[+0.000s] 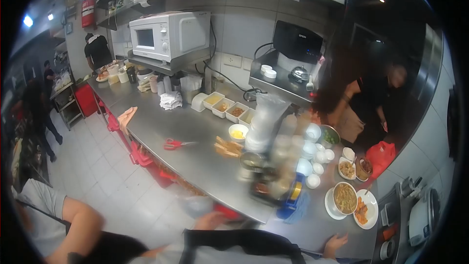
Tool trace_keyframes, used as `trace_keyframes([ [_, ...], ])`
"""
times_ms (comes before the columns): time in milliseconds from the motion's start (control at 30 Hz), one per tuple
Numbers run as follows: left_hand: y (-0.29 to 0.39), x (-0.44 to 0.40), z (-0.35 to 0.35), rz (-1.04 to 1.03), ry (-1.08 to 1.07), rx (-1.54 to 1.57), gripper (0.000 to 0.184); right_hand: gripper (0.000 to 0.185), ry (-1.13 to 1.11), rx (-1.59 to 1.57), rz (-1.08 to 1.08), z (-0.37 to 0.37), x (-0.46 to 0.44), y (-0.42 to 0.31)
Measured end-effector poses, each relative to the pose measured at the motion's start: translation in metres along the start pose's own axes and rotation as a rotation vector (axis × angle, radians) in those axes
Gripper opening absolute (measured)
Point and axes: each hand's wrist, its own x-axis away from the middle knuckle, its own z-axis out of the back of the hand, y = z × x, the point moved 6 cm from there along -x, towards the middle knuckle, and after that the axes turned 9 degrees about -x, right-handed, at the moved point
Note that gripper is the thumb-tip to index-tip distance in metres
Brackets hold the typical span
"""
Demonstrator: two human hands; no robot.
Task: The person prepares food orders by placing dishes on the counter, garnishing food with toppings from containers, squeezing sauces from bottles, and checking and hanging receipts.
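My left hand [209, 220] is low at the front edge of the steel counter, close to a translucent plastic bag [195, 206] and a red bin. Its fingers are blurred, and I cannot tell whether it touches the bag. My right hand [335, 243] is at the counter's near right, fingers apart, with nothing in it. Beyond it are a bowl of noodle soup [345, 198] on a saucer and a white plate [371, 208] with orange-brown food. A blue tape dispenser [291, 196] stands between the hands, farther back.
Red scissors [175, 144] lie on the steel counter [195, 166]. White cups [312, 181], small bowls and food tubs [220, 105] stand behind. A microwave [171, 36] sits on a wall shelf. One person in grey [53, 205] is close on my left; another in black [378, 98] is across the counter.
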Motion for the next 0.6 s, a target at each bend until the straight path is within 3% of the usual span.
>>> trace_keyframes([
  [67, -0.011, -0.018, 0.006, 0.153, -0.007, 0.103, 0.028, 0.058, 0.001, 0.011, -0.008, -0.005, -0.002, 0.003],
  [167, -0.019, -0.051, 0.027, 0.223, -0.041, -0.283, 0.024, 0.059, 0.020, 0.038, -0.057, -0.002, -0.002, 0.000],
  [267, -0.011, -0.088, 0.059, -0.305, 0.274, -0.540, 0.023, 0.060, 0.056, 0.057, -0.149, -0.003, 0.008, 0.001],
  [467, -0.043, -0.187, 0.118, -0.339, 0.166, -0.568, 0.044, 0.060, 0.138, 0.153, -0.246, 0.006, 0.060, -0.025],
  [600, -0.062, -0.223, 0.150, -0.359, 0.154, -0.558, 0.052, 0.056, 0.143, 0.234, -0.319, 0.011, 0.077, 0.005],
])
